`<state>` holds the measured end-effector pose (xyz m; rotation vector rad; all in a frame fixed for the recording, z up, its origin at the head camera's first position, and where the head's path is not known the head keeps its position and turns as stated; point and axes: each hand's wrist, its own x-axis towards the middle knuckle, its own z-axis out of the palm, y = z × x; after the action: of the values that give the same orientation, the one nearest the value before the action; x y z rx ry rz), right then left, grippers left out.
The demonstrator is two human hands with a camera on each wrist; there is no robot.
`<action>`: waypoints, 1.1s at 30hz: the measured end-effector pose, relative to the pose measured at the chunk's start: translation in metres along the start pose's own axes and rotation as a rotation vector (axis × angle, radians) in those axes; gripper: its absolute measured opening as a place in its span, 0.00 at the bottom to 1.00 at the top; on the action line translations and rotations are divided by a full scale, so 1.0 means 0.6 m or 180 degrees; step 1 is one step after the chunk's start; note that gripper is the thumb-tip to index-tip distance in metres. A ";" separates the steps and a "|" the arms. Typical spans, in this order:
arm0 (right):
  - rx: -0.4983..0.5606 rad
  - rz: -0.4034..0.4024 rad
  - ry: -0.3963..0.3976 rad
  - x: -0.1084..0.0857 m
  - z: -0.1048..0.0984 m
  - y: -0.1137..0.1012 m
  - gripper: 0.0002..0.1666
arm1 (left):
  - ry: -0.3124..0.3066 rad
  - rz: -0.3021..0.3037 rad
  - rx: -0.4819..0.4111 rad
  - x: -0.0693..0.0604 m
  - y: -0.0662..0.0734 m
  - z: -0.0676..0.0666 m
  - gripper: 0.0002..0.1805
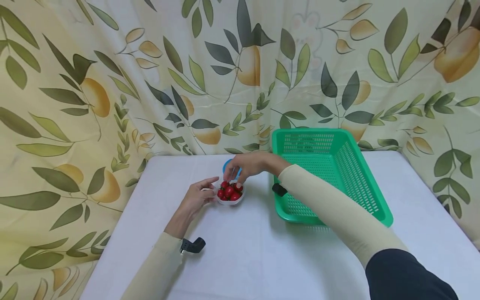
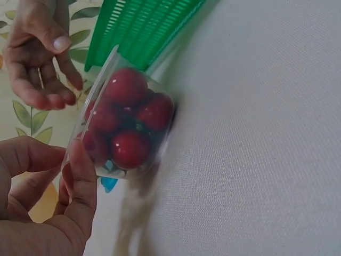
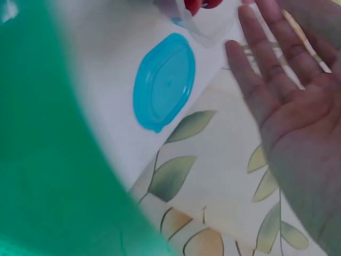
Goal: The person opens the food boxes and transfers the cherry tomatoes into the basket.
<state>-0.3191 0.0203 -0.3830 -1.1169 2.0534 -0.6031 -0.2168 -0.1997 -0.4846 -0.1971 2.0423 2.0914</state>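
A small clear plastic container [image 2: 114,168] full of red cherry tomatoes [image 1: 229,191] stands on the white table. Some green stems show among the fruit. At its left side, my left hand [image 1: 196,196] holds the container by the rim, thumb and fingertips against the wall in the left wrist view. Just above the tomatoes hovers my right hand [image 1: 249,163], its fingers pointing down and loosely bent. The left wrist view shows nothing in that right hand. Behind the container lies a blue lid [image 3: 164,84], partly hidden by the right hand in the head view.
A green perforated plastic basket [image 1: 369,183] stands to the right, under my right forearm. The table [image 1: 232,250] meets a leaf-and-fruit patterned curtain [image 1: 150,83] at the back. Both wrists carry small black cameras.
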 end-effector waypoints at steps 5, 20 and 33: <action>-0.0153 0.0074 -0.0135 0.016 0.001 -0.005 0.23 | 0.0025 0.0031 -0.0013 -0.001 0.003 -0.001 0.30; -0.0150 0.0168 -0.0429 0.050 0.011 -0.005 0.22 | 0.0121 0.0076 -0.0089 -0.002 -0.002 0.002 0.28; -0.0275 0.0349 -0.0312 0.062 0.017 -0.008 0.20 | 0.0200 0.0053 -0.0010 -0.006 0.003 -0.005 0.27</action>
<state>-0.3229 -0.0146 -0.3999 -1.0536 2.0569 -0.4014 -0.2141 -0.2028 -0.4823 -0.2500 2.0832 2.1242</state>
